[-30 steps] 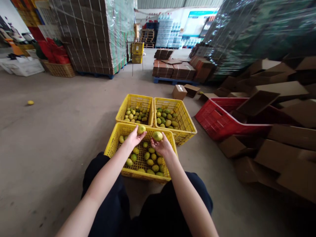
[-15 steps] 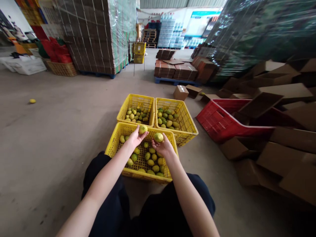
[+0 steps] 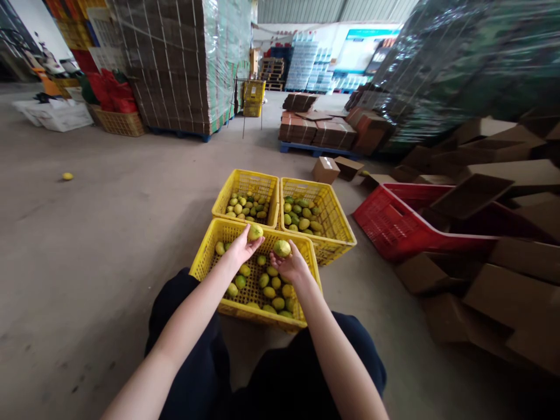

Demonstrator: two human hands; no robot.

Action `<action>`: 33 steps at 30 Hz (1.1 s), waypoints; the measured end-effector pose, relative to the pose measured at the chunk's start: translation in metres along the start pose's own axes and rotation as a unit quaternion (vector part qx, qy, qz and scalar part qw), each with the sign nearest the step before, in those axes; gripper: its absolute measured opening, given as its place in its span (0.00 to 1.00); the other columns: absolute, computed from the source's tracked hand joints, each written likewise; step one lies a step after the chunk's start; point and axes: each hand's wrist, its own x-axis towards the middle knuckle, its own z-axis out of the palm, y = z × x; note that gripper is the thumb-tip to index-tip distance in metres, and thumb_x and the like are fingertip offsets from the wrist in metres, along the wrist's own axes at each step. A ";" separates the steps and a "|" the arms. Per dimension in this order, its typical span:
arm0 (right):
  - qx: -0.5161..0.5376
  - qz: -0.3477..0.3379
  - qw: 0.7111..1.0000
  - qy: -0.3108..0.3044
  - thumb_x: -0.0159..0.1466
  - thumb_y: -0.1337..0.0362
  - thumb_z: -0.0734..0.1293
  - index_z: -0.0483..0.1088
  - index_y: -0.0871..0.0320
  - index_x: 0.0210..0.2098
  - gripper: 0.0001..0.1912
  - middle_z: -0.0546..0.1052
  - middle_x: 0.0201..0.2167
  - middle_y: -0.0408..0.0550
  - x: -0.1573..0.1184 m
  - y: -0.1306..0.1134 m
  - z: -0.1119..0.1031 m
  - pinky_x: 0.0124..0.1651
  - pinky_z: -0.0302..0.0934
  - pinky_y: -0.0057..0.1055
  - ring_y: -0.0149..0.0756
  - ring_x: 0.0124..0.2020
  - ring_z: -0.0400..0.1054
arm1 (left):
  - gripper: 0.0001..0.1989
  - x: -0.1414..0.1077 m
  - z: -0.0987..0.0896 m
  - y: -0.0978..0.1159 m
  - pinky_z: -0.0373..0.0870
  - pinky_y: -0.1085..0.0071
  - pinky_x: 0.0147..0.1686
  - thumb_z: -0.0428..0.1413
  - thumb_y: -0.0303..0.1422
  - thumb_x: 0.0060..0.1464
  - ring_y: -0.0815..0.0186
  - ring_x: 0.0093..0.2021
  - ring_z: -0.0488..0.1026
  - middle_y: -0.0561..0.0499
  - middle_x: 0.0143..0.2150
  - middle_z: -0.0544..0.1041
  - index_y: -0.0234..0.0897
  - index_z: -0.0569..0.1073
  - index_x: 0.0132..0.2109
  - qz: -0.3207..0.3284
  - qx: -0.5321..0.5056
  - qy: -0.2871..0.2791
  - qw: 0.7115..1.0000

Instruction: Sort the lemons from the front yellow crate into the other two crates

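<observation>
My left hand (image 3: 243, 247) holds a yellow-green lemon (image 3: 255, 233) up in its fingers, over the far rim of the near yellow crate (image 3: 205, 249). Just to the right, my right hand (image 3: 294, 267) grips a second, greener lemon (image 3: 282, 249) with the palm turned up. Below both hands, several loose lemons (image 3: 268, 291) lie on the crate's perforated bottom, in a left and a right group. Behind it stand the back-left yellow crate (image 3: 217, 201) and the back-right yellow crate (image 3: 332, 252), each with several yellow and green lemons inside.
A red crate (image 3: 377, 224) with cardboard in it stands to the right, amid a heap of open cardboard boxes (image 3: 476, 309). One lemon (image 3: 67, 176) lies on the floor at left. Farther back are a blue pallet (image 3: 306, 148) of flattened cartons and tall wrapped stacks (image 3: 170, 64).
The camera view has shifted a little, so the whole scene sits slightly further right and lower. Both hands keep their lemons in nearly the same place above the near crate.
</observation>
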 end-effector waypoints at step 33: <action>-0.122 -0.376 0.910 -0.126 0.45 0.61 0.80 0.74 0.54 0.40 0.24 0.81 0.31 0.41 -0.015 -0.010 -0.010 0.31 0.72 0.29 0.34 0.30 0.75 | 0.12 -0.027 0.000 0.001 0.74 0.75 0.42 0.65 0.27 0.51 0.64 0.46 0.78 0.47 0.44 0.81 0.37 0.80 0.44 0.226 0.207 -0.156 0.939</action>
